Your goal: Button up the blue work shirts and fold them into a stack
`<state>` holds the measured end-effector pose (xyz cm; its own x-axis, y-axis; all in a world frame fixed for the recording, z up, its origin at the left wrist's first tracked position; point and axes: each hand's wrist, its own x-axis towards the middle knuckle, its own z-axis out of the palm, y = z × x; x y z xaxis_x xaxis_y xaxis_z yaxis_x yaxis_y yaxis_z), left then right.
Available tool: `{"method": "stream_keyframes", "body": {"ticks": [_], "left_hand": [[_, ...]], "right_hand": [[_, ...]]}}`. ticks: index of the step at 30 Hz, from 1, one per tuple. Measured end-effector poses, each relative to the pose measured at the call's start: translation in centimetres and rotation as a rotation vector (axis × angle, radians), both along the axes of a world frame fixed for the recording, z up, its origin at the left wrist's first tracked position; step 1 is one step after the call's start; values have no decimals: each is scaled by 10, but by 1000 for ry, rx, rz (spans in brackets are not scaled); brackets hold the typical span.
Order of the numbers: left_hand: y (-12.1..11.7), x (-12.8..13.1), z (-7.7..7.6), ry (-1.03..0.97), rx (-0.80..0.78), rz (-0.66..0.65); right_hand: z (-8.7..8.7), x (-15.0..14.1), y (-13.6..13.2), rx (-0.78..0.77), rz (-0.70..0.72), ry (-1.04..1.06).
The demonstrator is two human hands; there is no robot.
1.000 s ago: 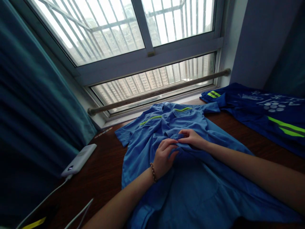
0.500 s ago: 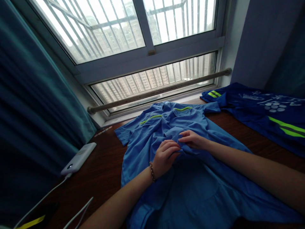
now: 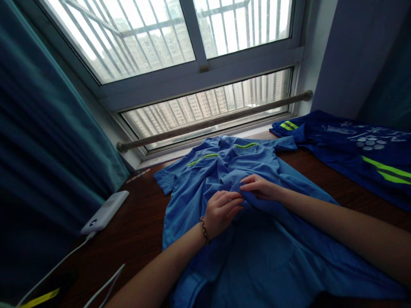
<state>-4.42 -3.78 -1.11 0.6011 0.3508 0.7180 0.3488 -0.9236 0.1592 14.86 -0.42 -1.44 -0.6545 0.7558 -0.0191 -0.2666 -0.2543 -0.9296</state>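
Observation:
A light blue short-sleeved shirt with yellow-green trim over its chest pockets lies face up, collar toward the window. My left hand, with a braided bracelet at the wrist, is closed on the front edge of the shirt near its middle. Just to the right, my right hand pinches the same front edge between thumb and fingers. The fingertips of both hands nearly meet. Whatever small part of the cloth lies between them is hidden. Below the hands the shirt front hangs apart, showing its darker inside.
On the right lies a dark blue garment with reflective stripes and white print. A white power bank with a cable rests on the brown wooden surface at left. A teal curtain hangs beside the barred window, with a rail across it.
My left fingers have shifted slightly and straightened a little at the shirt's edge. My right hand stays almost in place, with the cloth bunched a bit differently beneath it.

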Motion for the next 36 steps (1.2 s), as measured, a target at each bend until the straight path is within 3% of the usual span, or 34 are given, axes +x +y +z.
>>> {"method": "stream_keyframes", "body": {"ticks": [11, 19, 22, 29, 36], "left_hand": [[-2, 1, 3, 36, -33, -58], [-2, 2, 4, 72, -132, -76], [-1, 1, 3, 18, -167, -21], [3, -1, -3, -78, -326, 116], [2, 2, 8, -79, -562, 55]], "right_hand": [[-4, 3, 4, -83, 109, 77], [-5, 0, 2, -57, 24, 3], [-7, 0, 4, -47, 15, -7], [-2, -2, 1, -26, 1, -27], [-3, -5, -3, -31, 5, 13]]}}
